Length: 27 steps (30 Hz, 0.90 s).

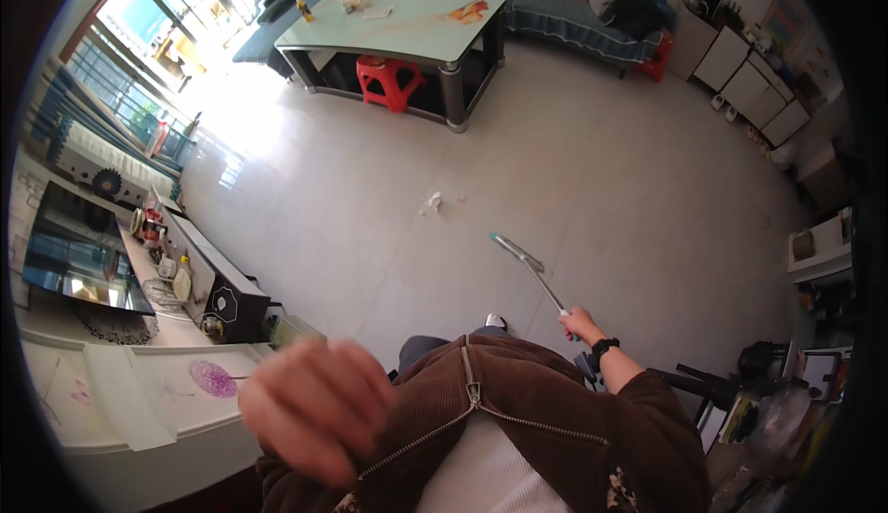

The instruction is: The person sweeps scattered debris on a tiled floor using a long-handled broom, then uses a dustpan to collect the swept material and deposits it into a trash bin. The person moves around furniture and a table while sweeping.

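Note:
My right hand [579, 326] is closed around the grip of a floor-cleaning tool [551, 291] with a metal handle. Its narrow head has a teal end and rests on the tiled floor, or just above it; whether it is a broom or a squeegee I cannot tell. A small heap of litter [433, 202], with a crumpled white scrap, lies beyond the head and to its left. Close to the camera, my left hand [316, 402] is raised before the jacket, blurred, with its fingers curled. Its palm is hidden, so whether it holds anything does not show.
Ahead stands a glass-topped coffee table [395, 24] with a red plastic stool [388, 83] beneath, before a blue sofa [576, 20]. A television stand [229, 291] runs along the left. Cabinets [753, 86] and a cluttered shelf [822, 249] line the right.

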Tool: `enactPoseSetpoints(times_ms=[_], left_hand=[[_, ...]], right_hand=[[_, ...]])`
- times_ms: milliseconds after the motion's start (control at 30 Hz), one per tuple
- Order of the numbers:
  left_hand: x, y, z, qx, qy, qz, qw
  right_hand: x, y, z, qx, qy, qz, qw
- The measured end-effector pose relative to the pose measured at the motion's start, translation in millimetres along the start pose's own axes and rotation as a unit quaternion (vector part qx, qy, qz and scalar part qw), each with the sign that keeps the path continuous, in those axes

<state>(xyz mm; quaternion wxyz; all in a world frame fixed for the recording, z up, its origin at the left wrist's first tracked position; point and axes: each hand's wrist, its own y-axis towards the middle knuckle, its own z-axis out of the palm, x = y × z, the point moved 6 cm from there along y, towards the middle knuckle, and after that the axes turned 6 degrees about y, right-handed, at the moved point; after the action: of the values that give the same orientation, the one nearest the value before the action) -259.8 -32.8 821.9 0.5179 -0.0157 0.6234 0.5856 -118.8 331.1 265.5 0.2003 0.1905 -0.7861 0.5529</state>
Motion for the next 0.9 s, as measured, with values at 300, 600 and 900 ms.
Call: enactPoseSetpoints(times_ms=[300,600,900], left_hand=[[202,-109,-276,-0.229,0.254,-0.452,0.824],[447,-251,-411,-0.118,0.024,-0.8,0.588],[546,-281,-487,-0.22,-0.04,-0.8,0.557]], right_hand=[[166,67,150,0.197,0.027,-0.01,0.98],[328,123,361,0.341,0.291,0.183,0.875],[395,232,491,0.38,0.464,0.256,0.758]])
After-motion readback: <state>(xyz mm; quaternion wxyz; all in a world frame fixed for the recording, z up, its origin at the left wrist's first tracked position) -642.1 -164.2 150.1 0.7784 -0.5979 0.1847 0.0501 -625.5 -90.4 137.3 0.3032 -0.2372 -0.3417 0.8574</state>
